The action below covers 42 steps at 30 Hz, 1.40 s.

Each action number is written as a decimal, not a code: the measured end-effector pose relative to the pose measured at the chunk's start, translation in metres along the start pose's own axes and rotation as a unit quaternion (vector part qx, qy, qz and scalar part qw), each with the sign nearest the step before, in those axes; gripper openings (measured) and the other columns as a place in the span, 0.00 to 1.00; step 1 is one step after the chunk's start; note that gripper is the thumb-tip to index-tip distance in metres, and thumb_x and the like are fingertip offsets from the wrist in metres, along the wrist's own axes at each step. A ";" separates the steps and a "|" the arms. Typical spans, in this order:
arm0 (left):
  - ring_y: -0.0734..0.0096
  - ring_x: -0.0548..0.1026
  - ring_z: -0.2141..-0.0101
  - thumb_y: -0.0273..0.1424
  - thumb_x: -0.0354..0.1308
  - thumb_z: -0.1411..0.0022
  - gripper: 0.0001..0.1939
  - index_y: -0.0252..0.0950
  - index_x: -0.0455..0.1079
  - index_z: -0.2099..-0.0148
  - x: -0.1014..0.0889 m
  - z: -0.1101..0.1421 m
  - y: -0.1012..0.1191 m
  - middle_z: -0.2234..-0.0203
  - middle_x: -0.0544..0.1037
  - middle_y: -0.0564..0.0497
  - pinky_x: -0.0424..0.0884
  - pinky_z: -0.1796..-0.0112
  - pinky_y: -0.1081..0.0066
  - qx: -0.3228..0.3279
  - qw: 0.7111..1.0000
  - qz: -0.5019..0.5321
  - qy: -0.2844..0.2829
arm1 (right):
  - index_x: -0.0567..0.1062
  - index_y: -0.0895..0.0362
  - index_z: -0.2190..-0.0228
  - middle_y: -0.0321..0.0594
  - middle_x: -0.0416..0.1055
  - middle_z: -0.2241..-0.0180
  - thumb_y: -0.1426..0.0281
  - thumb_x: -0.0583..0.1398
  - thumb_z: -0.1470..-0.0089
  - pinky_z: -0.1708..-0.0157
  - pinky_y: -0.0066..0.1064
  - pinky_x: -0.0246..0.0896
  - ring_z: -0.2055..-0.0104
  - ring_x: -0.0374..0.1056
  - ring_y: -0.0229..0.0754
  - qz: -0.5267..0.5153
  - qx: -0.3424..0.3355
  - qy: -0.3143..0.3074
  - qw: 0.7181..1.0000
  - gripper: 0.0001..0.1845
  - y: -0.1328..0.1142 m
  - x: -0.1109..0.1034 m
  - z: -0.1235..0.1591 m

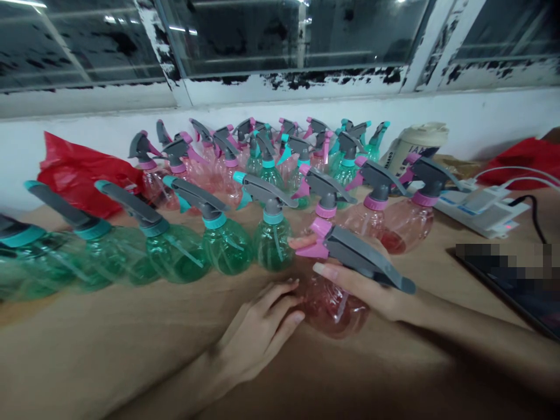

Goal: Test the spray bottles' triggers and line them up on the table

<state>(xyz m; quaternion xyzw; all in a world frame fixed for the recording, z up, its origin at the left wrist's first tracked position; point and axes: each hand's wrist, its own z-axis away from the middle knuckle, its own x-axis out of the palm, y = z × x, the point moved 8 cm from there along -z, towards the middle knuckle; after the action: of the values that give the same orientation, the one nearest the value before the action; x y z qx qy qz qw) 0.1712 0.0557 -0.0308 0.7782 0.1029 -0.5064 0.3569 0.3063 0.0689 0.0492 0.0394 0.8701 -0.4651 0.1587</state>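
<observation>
A pink spray bottle (pixel 335 312) with a grey and pink trigger head stands on the wooden table right in front of me. My right hand (pixel 371 289) is closed around its neck, just under the trigger head, with thumb and forefinger pointing left. My left hand (pixel 260 329) rests low at the bottle's left side, fingers loosely stretched; its fingertips are at the clear pink body, and whether they press on it I cannot tell. Just behind stands a green spray bottle (pixel 273 242) with a teal collar. Another pink spray bottle (pixel 409 224) is beyond my right wrist.
Green spray bottles (pixel 177 256) form a row to the left. Several more pink and green ones (pixel 227 175) crowd the back near the wall. Red plastic bags (pixel 83 175) lie at both sides. A white power strip (pixel 479 207), a cream cup (pixel 415 143) and a dark tablet-like device (pixel 516 291) are at right.
</observation>
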 end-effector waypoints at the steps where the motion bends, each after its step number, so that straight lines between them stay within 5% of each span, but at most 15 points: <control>1: 0.64 0.71 0.48 0.35 0.41 0.28 0.16 0.38 0.67 0.47 0.001 0.000 -0.001 0.47 0.70 0.47 0.69 0.48 0.59 -0.002 1.000 0.004 -0.001 | 0.74 0.53 0.63 0.35 0.74 0.65 0.68 0.60 0.46 0.62 0.32 0.67 0.64 0.71 0.39 -0.005 0.005 -0.001 1.000 0.07 0.001 0.000 0.000; 7: 0.65 0.70 0.47 0.33 0.41 0.28 0.16 0.38 0.68 0.48 0.002 0.001 -0.003 0.46 0.70 0.48 0.67 0.46 0.60 -0.011 1.000 0.014 -0.002 | 0.76 0.51 0.65 0.34 0.72 0.72 0.67 0.60 0.45 0.72 0.32 0.66 0.72 0.69 0.39 0.022 0.032 -0.009 0.999 0.05 -0.001 -0.001 0.000; 20: 0.64 0.67 0.45 0.35 0.41 0.28 0.17 0.36 0.67 0.46 0.007 0.001 -0.003 0.44 0.67 0.46 0.65 0.45 0.59 -0.009 1.000 -0.001 -0.025 | 0.73 0.54 0.75 0.36 0.72 0.73 0.64 0.57 0.42 0.67 0.33 0.66 0.69 0.70 0.39 0.046 0.004 -0.021 0.999 0.12 -0.001 0.000 -0.002; 25: 0.63 0.66 0.44 0.36 0.41 0.28 0.18 0.36 0.67 0.46 0.007 0.002 -0.002 0.44 0.67 0.46 0.65 0.45 0.57 -0.006 1.000 -0.006 -0.021 | 0.75 0.53 0.66 0.35 0.73 0.69 0.67 0.60 0.45 0.64 0.33 0.67 0.66 0.71 0.39 0.027 0.003 -0.019 0.999 0.05 -0.001 0.000 -0.003; 29: 0.63 0.67 0.44 0.36 0.41 0.28 0.18 0.37 0.67 0.46 0.007 0.001 -0.002 0.44 0.67 0.47 0.65 0.45 0.58 -0.005 1.000 -0.004 -0.024 | 0.75 0.52 0.61 0.37 0.75 0.60 0.68 0.61 0.47 0.55 0.34 0.66 0.57 0.71 0.42 0.020 -0.006 -0.003 1.000 0.09 0.000 0.000 -0.001; 36: 0.62 0.67 0.44 0.35 0.41 0.28 0.18 0.35 0.67 0.46 0.008 0.001 -0.002 0.44 0.67 0.45 0.65 0.44 0.58 -0.004 1.000 -0.012 -0.027 | 0.74 0.52 0.66 0.35 0.73 0.69 0.66 0.61 0.47 0.64 0.33 0.68 0.68 0.70 0.40 0.038 0.020 0.009 0.999 0.05 0.004 -0.003 0.002; 42: 0.63 0.67 0.44 0.35 0.41 0.28 0.17 0.36 0.66 0.46 0.008 0.001 -0.003 0.43 0.67 0.46 0.65 0.45 0.57 -0.006 0.999 -0.011 -0.029 | 0.75 0.52 0.64 0.35 0.75 0.67 0.67 0.60 0.46 0.62 0.33 0.68 0.65 0.71 0.40 0.035 0.018 0.001 0.999 0.06 0.004 0.001 0.001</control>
<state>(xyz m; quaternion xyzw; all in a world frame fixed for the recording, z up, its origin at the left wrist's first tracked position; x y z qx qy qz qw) 0.1726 0.0551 -0.0395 0.7595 0.1038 -0.5322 0.3593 0.3067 0.0704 0.0457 0.0730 0.8597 -0.4750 0.1734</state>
